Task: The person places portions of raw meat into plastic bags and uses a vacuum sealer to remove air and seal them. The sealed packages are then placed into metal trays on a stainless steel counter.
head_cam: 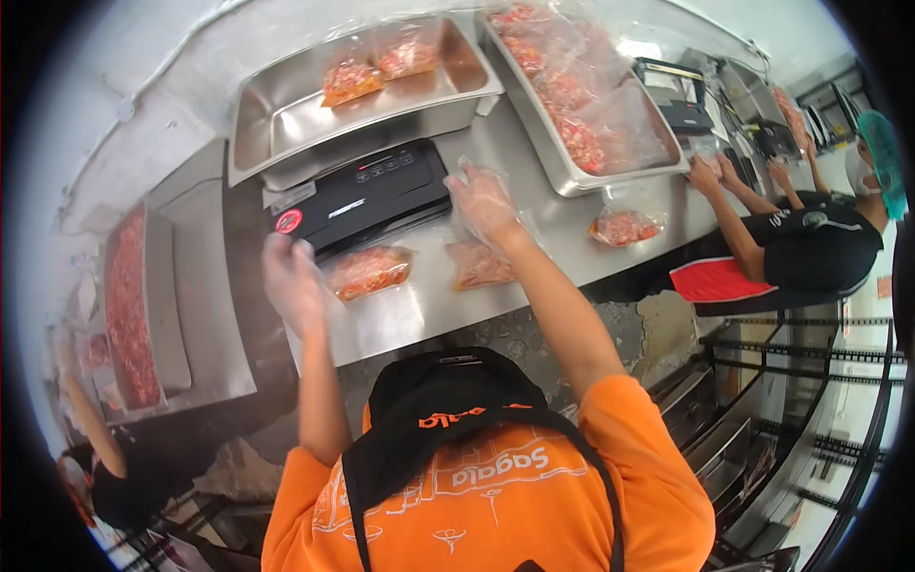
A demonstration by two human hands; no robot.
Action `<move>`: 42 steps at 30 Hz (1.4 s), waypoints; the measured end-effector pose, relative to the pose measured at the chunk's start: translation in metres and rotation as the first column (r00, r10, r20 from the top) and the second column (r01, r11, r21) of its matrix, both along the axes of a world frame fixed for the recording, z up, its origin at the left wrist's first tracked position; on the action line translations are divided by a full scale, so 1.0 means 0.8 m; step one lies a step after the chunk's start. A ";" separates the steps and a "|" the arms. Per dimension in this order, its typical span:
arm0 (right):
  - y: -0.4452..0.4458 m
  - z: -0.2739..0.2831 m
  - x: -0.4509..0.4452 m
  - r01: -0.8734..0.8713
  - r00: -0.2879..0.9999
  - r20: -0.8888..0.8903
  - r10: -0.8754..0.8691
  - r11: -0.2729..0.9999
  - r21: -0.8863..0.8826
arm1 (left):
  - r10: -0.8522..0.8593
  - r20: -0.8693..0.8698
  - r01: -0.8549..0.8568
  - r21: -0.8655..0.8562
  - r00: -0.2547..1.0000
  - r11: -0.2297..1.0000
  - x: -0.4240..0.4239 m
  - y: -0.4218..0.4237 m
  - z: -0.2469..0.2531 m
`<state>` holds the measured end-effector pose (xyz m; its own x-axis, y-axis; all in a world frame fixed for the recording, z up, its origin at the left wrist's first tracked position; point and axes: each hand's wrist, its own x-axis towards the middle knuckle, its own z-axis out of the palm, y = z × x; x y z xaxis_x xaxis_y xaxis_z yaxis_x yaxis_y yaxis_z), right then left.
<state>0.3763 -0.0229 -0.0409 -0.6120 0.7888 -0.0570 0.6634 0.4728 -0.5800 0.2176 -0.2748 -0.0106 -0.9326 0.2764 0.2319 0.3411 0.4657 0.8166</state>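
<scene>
A black vacuum sealer (364, 189) lies on the steel table before me, its lid down and a small red light lit on its panel. My left hand (294, 286), in a clear plastic glove, is at its front left corner. At the right end is my right hand (487, 204), gloved the same way, with the thumb by the corner. Neither hand holds anything that I can see. A clear bag of chopped reddish food (373, 272) rests against the sealer's front edge. Another filled bag (480, 266) lies partly under my right wrist.
Behind the sealer stands a deep steel pan (279, 154) with two filled bags. Another steel pan (561, 182) at right holds several bags. One bag (625, 225) lies beside it. Left is a pan of minced meat (171, 286). Co-workers (815, 243) work at right and far left.
</scene>
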 end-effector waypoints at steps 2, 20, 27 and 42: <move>0.001 0.005 -0.042 -0.043 0.963 0.256 0.079 0.989 -0.143 | 0.220 0.063 -0.179 -0.392 0.973 0.902 -0.067 -0.006 -0.002; 0.045 0.032 -0.081 0.208 0.969 -0.047 -0.241 0.909 -0.362 | 0.184 0.560 -0.136 -0.127 0.808 0.983 -0.170 -0.062 -0.027; -0.002 0.065 -0.085 -0.127 0.754 -0.653 -0.075 0.958 -0.258 | -0.085 0.680 -0.110 0.239 0.729 0.965 -0.080 -0.081 -0.150; -0.175 0.001 0.001 -0.231 0.855 -0.452 -0.255 0.594 -0.771 | -0.361 0.464 0.092 0.507 0.809 0.857 0.023 -0.135 -0.031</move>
<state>0.3767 -0.1629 -0.0403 -0.7316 0.5805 -0.3574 0.1888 -0.3312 -0.9245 0.2356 -0.3826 -0.0354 -0.8639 0.4881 -0.1239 -0.1552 -0.0241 0.9876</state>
